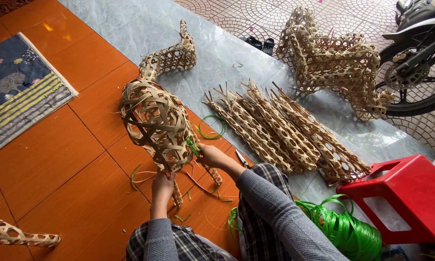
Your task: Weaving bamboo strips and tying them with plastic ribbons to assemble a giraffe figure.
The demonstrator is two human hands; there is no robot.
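A woven bamboo animal-shaped frame [154,118] lies on the orange tiled floor, its round open-weave body toward me and its neck [171,57] reaching away. My left hand [162,182] grips the lower end of the body. My right hand [209,154] pinches a green plastic strip [193,145] against the weave on the body's right side. Small green scraps lie on the tiles around both hands.
Several flat woven bamboo sleeves [285,130] lie to the right, a stack of woven frames [333,60] behind them. A red plastic stool [406,198], a bundle of green strapping [343,227], scissors [241,158], a rug [19,92], sandals [260,43] and a motorbike wheel [418,82] surround me.
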